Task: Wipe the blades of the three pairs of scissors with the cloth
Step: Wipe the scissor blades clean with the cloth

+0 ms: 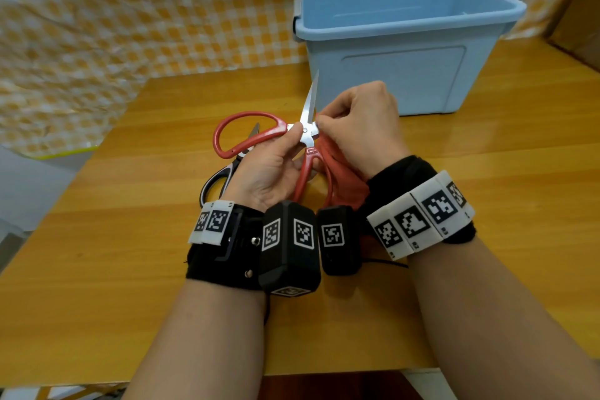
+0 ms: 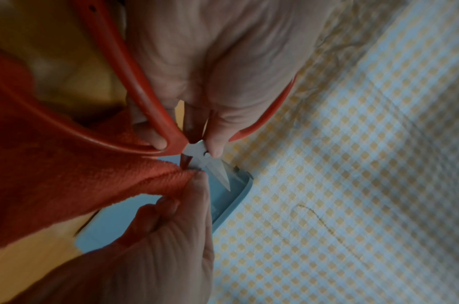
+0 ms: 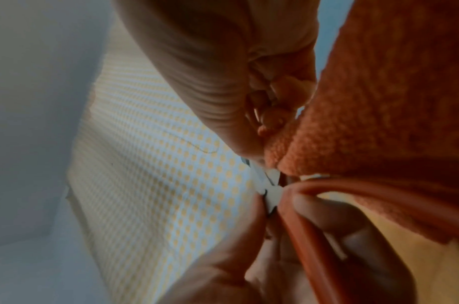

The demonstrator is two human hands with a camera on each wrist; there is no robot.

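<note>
at the left of the frame a checked cloth backdrop (image 1: 113,26) hangs behind the wooden table (image 1: 97,269). just left of centre, black-handled scissors (image 1: 224,172) lie flat on the table, partly hidden under the left hand (image 1: 269,169). that hand grips the red scissors (image 1: 246,133) near the pivot — thumb on the metal, fingers curled round a handle loop — holding them up at the centre of the frame with the blades pointing toward the top and nearly together. a third pair cannot be seen. just right of the blades, the right hand (image 1: 360,127) is closed on a red cloth (image 1: 344,178), pinching a fold of it against the base of the blades; the rest of the cloth hangs down between the wrists. in the upper right stands an open blue plastic bin (image 1: 406,42), behind the hands.
</note>
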